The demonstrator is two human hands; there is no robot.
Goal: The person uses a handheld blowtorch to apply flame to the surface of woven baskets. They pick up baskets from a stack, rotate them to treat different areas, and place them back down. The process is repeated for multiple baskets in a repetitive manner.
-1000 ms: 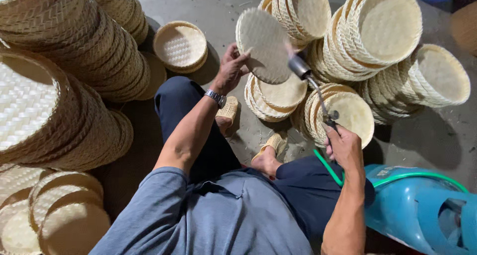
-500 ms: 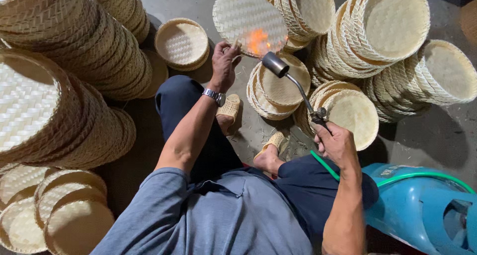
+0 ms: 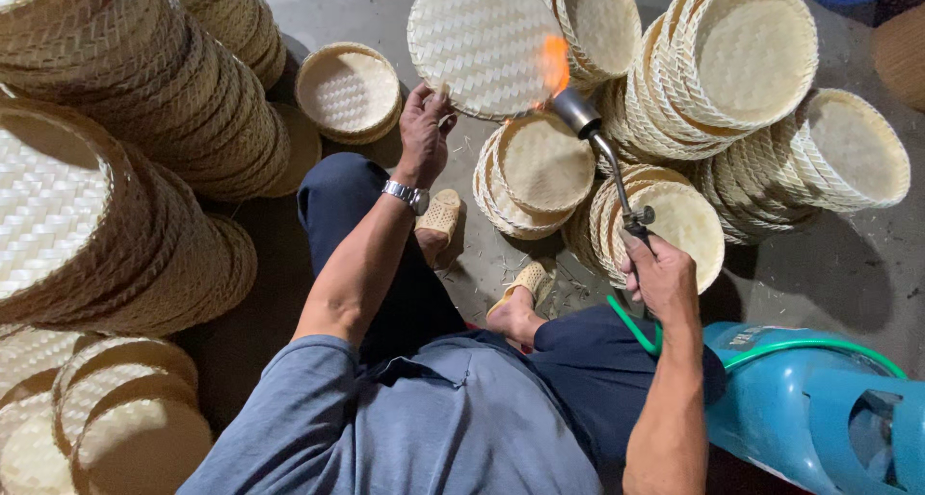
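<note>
In the view from my head, my left hand [image 3: 424, 129] grips the near edge of a round woven bamboo tray [image 3: 484, 42] and holds it up, flat side toward me, far from my body above the floor. My fingers are clenched on its rim; the thumb side shows, but the fingertips behind the tray are hidden. My right hand [image 3: 657, 275] is closed around the handle of a gas torch [image 3: 605, 158], and its metal tube goes up and to the left to the nozzle just beside the right edge of the tray. An orange flame [image 3: 555, 63] touches the tray there. A green hose [image 3: 644, 331] goes from under my right hand to the blue gas cylinder [image 3: 800, 408] at the near right, which is cut off by the picture edge. How my fingers lie on the torch valve I cannot tell. Stacks of woven baskets [image 3: 732, 61] stand at the far right, and tall stacks [image 3: 116, 138] at the left are partly cut off. My foot in a sandal [image 3: 525, 288] rests on the concrete floor [image 3: 848, 264].
</note>
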